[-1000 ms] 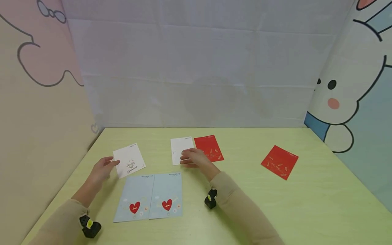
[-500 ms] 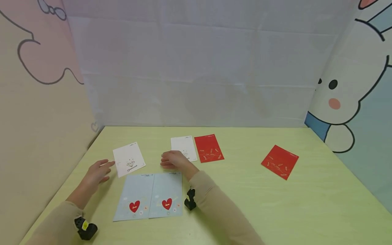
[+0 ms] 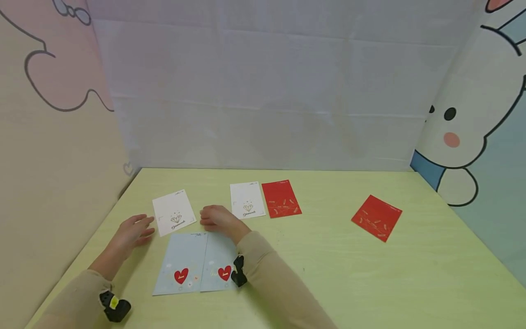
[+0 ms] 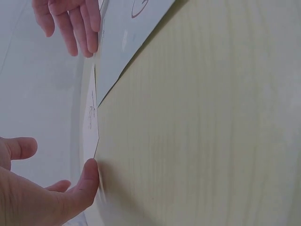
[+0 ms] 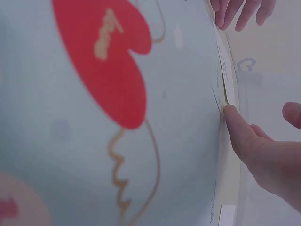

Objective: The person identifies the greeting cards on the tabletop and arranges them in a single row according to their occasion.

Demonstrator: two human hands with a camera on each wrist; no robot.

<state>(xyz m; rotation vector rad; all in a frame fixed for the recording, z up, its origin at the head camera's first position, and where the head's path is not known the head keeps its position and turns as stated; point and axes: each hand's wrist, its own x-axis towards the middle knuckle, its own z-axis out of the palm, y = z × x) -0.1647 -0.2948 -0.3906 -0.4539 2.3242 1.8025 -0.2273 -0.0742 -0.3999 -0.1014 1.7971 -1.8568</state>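
Note:
A white card with a diamond drawing lies tilted at the left of the table. Just left of it is my left hand, fingers loosely extended and holding nothing. My right hand hovers between that card and a second white diamond card, its fingers pointing left with nothing gripped. Two light blue cards with red hearts, the left one and the right one, lie side by side in front. The right hand and forearm cover part of the right blue card.
A red card lies beside the second white card. Another red card lies tilted farther right on the pale table. A white cloth hangs behind the table's back edge.
My right hand has moved left, away from the second white card and over toward the first. My left hand has drawn slightly back from the left white card. The cards have stayed put.

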